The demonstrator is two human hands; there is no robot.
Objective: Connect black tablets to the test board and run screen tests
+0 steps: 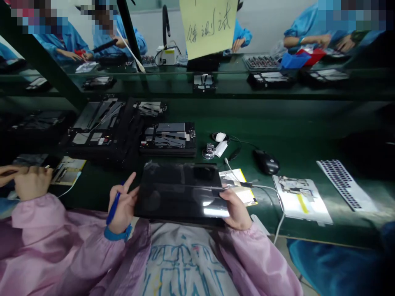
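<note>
A black tablet (182, 193) with a glossy, film-like front is held level in front of my chest, over the near edge of the bench. My left hand (121, 205) grips its left end, with one finger pointing up and a blue pen (114, 209) tucked among the fingers. At the right end my right hand (237, 209) is closed on the tablet, thumb on the front face. A white cable (265, 188) runs close by the right hand. Behind the tablet lies a yellow-edged panel (251, 199), partly covered.
Stacks of opened tablets (168, 137) stand behind and to the left. A black mouse (266, 161), a bare metal-backed panel (302, 199) and a sticker sheet (339, 185) lie right. A co-worker's hand (33, 181) works at far left. A yellow note (208, 26) hangs above the shelf.
</note>
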